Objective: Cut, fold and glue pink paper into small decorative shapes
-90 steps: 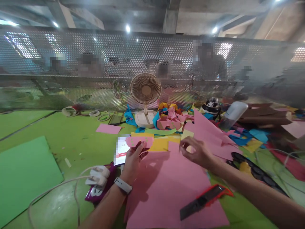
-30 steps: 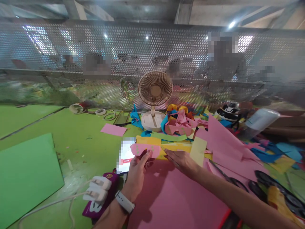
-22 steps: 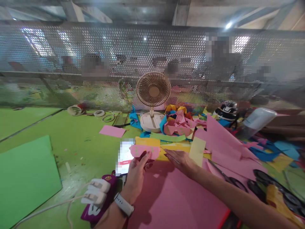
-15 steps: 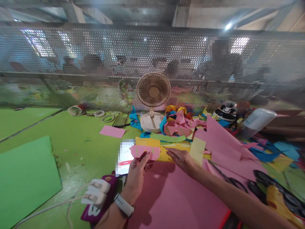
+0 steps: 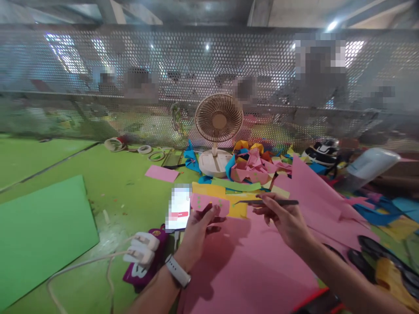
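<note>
Perforated metal screen [image 5: 131, 87] closes off the far side of a green tabletop [image 5: 108, 187], with blurred figures of other people behind it. A small desk fan [image 5: 218, 126] stands at the far middle, beside a heap of coloured paper scraps [image 5: 252, 165]. The person's left hand [image 5: 199, 226], with a watch [image 5: 177, 270] on its wrist, is raised over a large pink sheet [image 5: 242, 270]. Its fingers pinch the near edge of a pink strip [image 5: 209, 204] dotted with small green specks, held up just right of a phone [image 5: 179, 208]. The right hand [image 5: 284, 218] is closed around slim tweezers [image 5: 266, 202]. These lie nearly level, and their tip points left towards the strip, close to its right end and above a yellow sheet [image 5: 234, 205]. Whether the tip carries anything is too small to tell. As a judgement, the work in hand is fine detailing of the strip, with the tool brought up to it but not touching. Any contact would call for a steady left-hand pinch and a small, slow approach of the tip to the chosen spot. Near left lie white plugs [image 5: 142, 250] on a purple packet [image 5: 144, 272] and a green sheet [image 5: 39, 231].
</note>
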Demonstrator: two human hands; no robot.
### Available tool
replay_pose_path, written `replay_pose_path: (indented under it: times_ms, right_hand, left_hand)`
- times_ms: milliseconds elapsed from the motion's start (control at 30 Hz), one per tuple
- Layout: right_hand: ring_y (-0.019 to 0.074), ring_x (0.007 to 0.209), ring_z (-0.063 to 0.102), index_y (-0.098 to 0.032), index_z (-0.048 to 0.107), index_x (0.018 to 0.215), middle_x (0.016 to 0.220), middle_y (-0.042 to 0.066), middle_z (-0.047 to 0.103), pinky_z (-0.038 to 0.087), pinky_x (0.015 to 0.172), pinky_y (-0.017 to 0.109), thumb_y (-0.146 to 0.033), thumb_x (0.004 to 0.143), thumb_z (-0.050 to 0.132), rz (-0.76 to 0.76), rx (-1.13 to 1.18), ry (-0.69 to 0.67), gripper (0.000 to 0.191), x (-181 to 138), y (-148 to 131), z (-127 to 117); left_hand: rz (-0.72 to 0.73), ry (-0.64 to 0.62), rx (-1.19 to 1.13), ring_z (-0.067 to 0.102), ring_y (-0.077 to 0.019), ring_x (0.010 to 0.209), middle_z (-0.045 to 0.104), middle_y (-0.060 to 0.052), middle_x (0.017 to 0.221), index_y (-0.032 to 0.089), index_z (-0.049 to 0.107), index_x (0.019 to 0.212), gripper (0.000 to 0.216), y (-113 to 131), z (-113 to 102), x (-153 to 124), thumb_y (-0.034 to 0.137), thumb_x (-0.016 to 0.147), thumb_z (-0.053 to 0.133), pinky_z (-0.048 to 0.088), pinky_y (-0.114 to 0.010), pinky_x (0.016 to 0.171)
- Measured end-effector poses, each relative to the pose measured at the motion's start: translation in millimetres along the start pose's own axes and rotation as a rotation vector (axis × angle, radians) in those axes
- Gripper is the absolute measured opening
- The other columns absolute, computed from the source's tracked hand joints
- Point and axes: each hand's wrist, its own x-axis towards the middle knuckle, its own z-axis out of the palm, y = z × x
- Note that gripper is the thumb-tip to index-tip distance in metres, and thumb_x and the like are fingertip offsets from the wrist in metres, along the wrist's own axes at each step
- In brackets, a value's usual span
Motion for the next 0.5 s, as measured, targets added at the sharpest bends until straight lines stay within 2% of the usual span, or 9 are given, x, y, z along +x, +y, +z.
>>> replay_pose_path:
  times_ms: [100, 233, 367, 500]
  right_hand:
    - [0.0191, 0.060, 0.068, -0.015, 0.060, 0.090, 0.076, 0.010, 0.072, 0.042, 0.040, 0.019, -0.038, 0.075, 0.068, 0.032, -0.002, -0.042, 0.028, -9.5, 2.4, 6.4]
    - [0.0198, 0.059, 0.068, -0.015, 0.060, 0.090, 0.066, 0.008, 0.071, 0.043, 0.040, 0.019, -0.039, 0.076, 0.068, 0.034, -0.041, -0.085, 0.029, -10.9, 3.9, 11.9]
    - [0.0184, 0.059, 0.068, -0.014, 0.060, 0.089, 0.071, 0.008, 0.071, 0.043, 0.040, 0.019, -0.038, 0.077, 0.067, 0.003, -0.079, -0.103, 0.027, -9.6, 3.0, 11.2]
    - [0.0202, 0.061, 0.069, -0.014, 0.059, 0.090, 0.064, 0.008, 0.070, 0.043, 0.040, 0.020, -0.039, 0.079, 0.064, -0.019, -0.149, -0.132, 0.028, -9.6, 0.4, 8.5]
  left_hand:
    - [-0.031, -0.008, 0.005, 0.068, -0.0163, 0.071, 0.068, -0.002, 0.079, 0.016, 0.063, 0.080, 0.027, 0.2, 3.8, -3.1, 0.032, 0.064, 0.077, 0.049, -0.019, 0.050]
    - [-0.052, -0.017, 0.019, 0.067, -0.0168, 0.069, 0.069, -0.004, 0.079, 0.015, 0.064, 0.080, 0.031, -0.8, 5.8, -4.8, 0.034, 0.061, 0.079, 0.051, -0.021, 0.051]
    - [-0.053, -0.055, 0.038, 0.066, -0.0160, 0.067, 0.069, -0.005, 0.079, 0.015, 0.066, 0.079, 0.029, -1.1, 5.5, -5.0, 0.036, 0.063, 0.078, 0.052, -0.022, 0.053]
    - [-0.045, -0.069, 0.064, 0.066, -0.0156, 0.064, 0.069, -0.004, 0.074, 0.016, 0.066, 0.078, 0.026, -1.7, 5.5, -4.9, 0.033, 0.064, 0.077, 0.051, -0.021, 0.052]
